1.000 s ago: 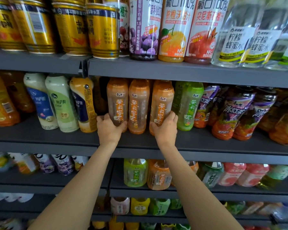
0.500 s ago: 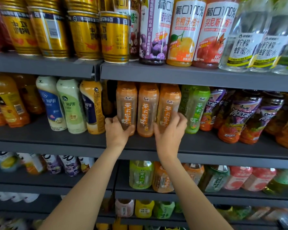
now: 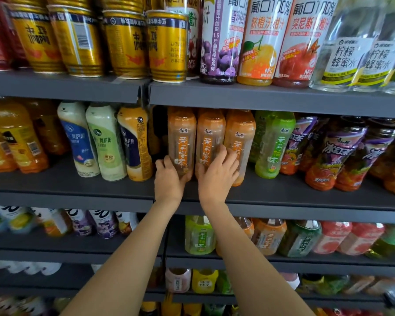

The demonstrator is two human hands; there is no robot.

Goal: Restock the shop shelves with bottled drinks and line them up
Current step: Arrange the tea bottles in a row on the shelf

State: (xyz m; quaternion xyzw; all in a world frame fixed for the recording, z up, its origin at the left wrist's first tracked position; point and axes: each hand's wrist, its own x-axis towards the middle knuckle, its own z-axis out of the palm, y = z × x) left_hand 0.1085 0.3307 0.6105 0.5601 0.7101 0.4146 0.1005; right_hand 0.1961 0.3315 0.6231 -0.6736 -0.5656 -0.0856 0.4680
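Three orange tea bottles (image 3: 211, 142) already stand on the shelf (image 3: 283, 190); left hand (image 3: 169, 179) grips one, right hand (image 3: 218, 176) presses with spread fingers (image 3: 224, 156), squaring the row.

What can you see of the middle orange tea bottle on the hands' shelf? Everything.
The middle orange tea bottle is clear plastic with an orange wrap bearing vertical white characters, holding brownish liquid. It stands upright at the front of the dark shelf, flanked closely by two matching bottles; its cap is hidden under the shelf above. The right hand lies across its lower front, fingers spreading onto the next bottle to the right.
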